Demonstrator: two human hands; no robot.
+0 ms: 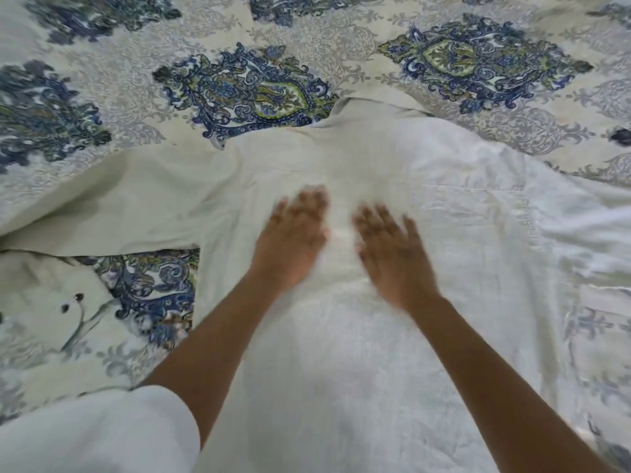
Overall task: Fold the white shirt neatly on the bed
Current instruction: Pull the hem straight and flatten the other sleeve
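Lying palm-down on the middle of the white shirt, the left hand and right hand sit side by side with a narrow strip of cloth between them. Both have their fingers straight and slightly spread. Neither is curled round anything or pinching the fabric. The fingertips are blurred, so whether they press the cloth or sit just above it cannot be told. Both forearms are bare; at the lower left, the left arm comes out of a white cuff worn by the person.

The shirt is spread flat on the bed, its body running from the near edge up past the hands to the collar at the far end. One shirt arm stretches out to the left with a few soft creases; the cloth on the right is more rumpled and reaches the right edge of the view. Under it all lies the bedspread — cream with grey scrollwork and large blue-and-green medallions — showing beyond the collar and in the angle below the shirt arm.
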